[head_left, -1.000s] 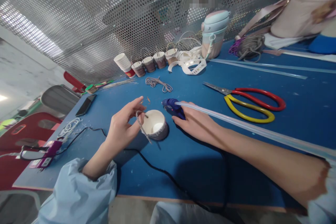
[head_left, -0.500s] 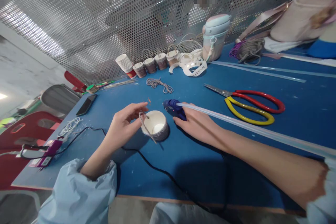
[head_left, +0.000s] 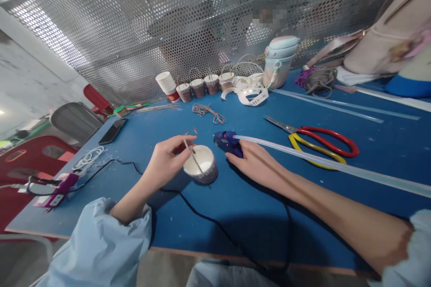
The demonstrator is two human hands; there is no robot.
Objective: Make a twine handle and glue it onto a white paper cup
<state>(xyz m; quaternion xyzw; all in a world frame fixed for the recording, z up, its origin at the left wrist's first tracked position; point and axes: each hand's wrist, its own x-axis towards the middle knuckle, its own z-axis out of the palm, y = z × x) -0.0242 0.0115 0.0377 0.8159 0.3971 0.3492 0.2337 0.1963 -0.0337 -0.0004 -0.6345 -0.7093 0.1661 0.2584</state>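
Observation:
A small white paper cup (head_left: 209,171) with a greyish wrapped outside stands on the blue table, its mouth tilted towards me. A short grey cord (head_left: 193,158) slants across its mouth. My left hand (head_left: 168,157) is at the cup's left rim, thumb and fingers closed on the cord's upper end; the exact pinch is partly hidden. My right hand (head_left: 257,159) is wrapped round a dark blue glue gun (head_left: 229,141), which rests on the table right of the cup, nozzle pointing left. A long clear glue stick (head_left: 303,154) runs from its back over my right forearm.
Red-and-yellow-handled scissors (head_left: 323,141) lie to the right. Behind are a cord bundle (head_left: 210,113), a stack of paper cups (head_left: 165,84), several wrapped cups (head_left: 197,88) and a bottle (head_left: 279,63). A black cable (head_left: 198,215) crosses the front; a phone (head_left: 113,131) lies left.
The cord has swung from a loop over the cup's left rim to a straighter slant across its mouth. My right hand still holds the glue gun; the view has tilted slightly.

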